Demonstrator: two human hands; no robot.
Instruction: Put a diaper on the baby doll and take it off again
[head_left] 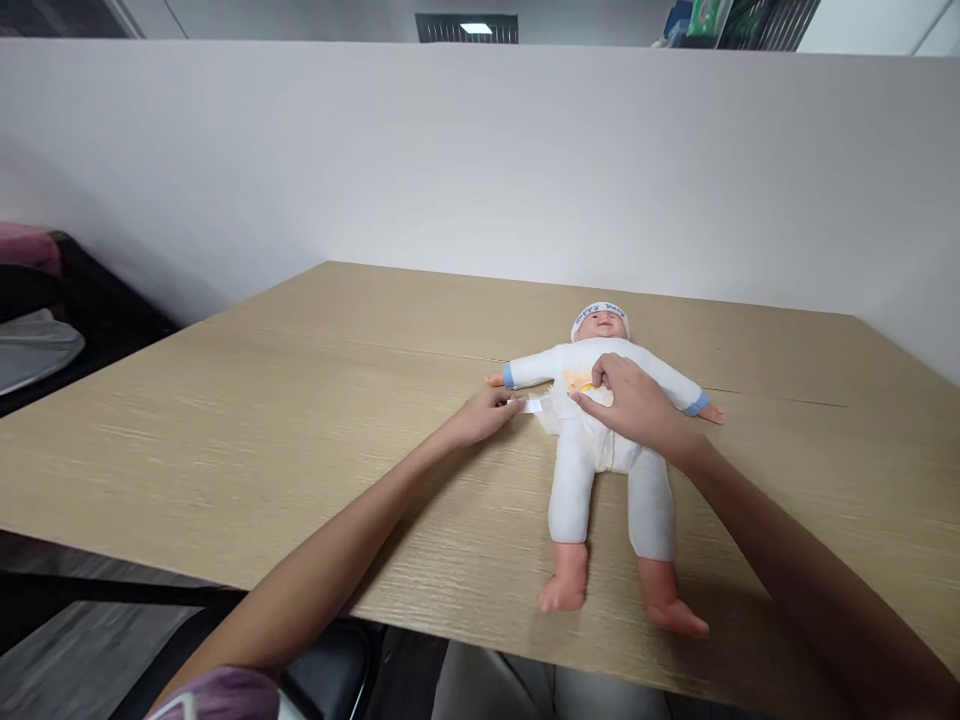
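A baby doll (574,490) in a white suit with blue cuffs and a lettered white cap lies on its back, feet toward me. Around its hips is a white diaper (611,452). My left hand (486,415) pinches the diaper's white side tab (531,405), pulled out to the left of the doll's waist. Over the doll's belly, my right hand (634,400) curves its thumb and fingers at the diaper's front edge, beside a yellow-orange print. Whether those fingertips grip the edge is hard to make out.
The doll rests on a wood-grain table (300,430), with a white partition (480,170) behind it. At the left stands a dark chair-like object (90,290) with pink and grey items. A black chair (330,665) is below the table's front edge.
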